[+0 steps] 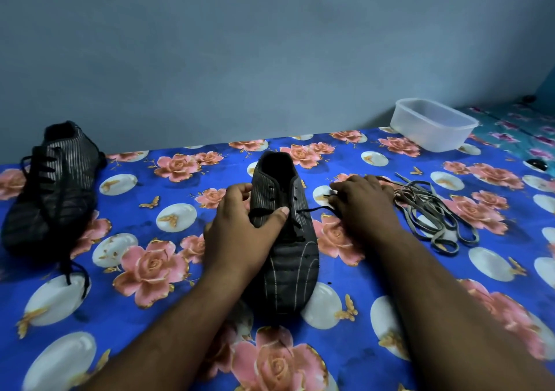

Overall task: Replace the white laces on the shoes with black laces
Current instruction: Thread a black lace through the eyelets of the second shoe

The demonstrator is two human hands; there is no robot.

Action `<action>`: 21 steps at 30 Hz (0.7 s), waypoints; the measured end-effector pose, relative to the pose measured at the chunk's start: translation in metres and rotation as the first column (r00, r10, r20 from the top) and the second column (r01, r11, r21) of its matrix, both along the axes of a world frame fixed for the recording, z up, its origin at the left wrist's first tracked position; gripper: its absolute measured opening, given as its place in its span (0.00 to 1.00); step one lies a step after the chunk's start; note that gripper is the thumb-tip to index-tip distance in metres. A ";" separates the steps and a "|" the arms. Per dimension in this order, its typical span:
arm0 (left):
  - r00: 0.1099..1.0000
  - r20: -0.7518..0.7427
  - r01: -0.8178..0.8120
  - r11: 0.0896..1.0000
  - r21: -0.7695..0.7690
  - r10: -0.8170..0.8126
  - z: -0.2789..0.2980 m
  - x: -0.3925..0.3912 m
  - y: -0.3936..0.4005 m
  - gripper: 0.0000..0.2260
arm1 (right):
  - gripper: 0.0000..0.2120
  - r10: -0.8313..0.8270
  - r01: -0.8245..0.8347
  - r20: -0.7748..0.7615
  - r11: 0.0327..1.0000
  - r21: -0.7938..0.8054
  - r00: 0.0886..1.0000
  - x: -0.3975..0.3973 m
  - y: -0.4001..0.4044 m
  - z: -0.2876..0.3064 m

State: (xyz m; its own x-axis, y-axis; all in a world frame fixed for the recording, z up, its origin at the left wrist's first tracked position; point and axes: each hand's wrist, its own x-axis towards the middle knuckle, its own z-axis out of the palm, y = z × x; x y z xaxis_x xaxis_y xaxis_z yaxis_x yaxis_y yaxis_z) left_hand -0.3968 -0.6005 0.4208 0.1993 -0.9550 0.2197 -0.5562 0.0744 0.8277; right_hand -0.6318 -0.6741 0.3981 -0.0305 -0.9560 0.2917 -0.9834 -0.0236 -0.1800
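Dim, bluish, even light with only soft shadows, slight overall blur, and wide-angle bending toward three and nine o'clock.

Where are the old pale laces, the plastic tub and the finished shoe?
Old pale laces (432, 210), head view, middle of the loose heap.
Plastic tub (432, 138), head view, its near wall.
Finished shoe (51, 198), head view, its laced upper.

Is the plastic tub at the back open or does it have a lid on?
Open. The tub shows its bare rim and hollow inside, with no lid on it.
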 end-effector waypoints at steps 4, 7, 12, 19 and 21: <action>0.999 -0.006 -0.041 0.999 0.027 0.042 0.000 0.000 -0.001 0.29 | 0.06 -0.027 0.028 0.047 0.999 -0.015 0.999 0.005 0.005 0.010; 0.997 0.012 -0.076 0.997 0.035 0.076 0.003 0.000 -0.002 0.31 | 0.06 -0.042 0.060 0.140 0.991 -0.123 0.989 0.015 0.013 0.025; 0.995 0.058 -0.086 0.996 0.021 0.084 0.007 -0.001 0.001 0.27 | 0.05 0.273 -0.189 0.387 0.952 -0.242 0.881 0.047 0.040 0.051; 0.996 0.082 -0.044 0.998 -0.035 0.047 0.008 -0.001 0.007 0.22 | 0.10 0.325 -0.267 0.424 0.945 -0.191 0.845 0.070 0.056 0.057; 0.997 0.074 -0.031 0.998 -0.047 0.034 0.007 -0.002 0.008 0.22 | 0.07 0.328 -0.275 0.419 0.944 -0.182 0.847 0.071 0.058 0.057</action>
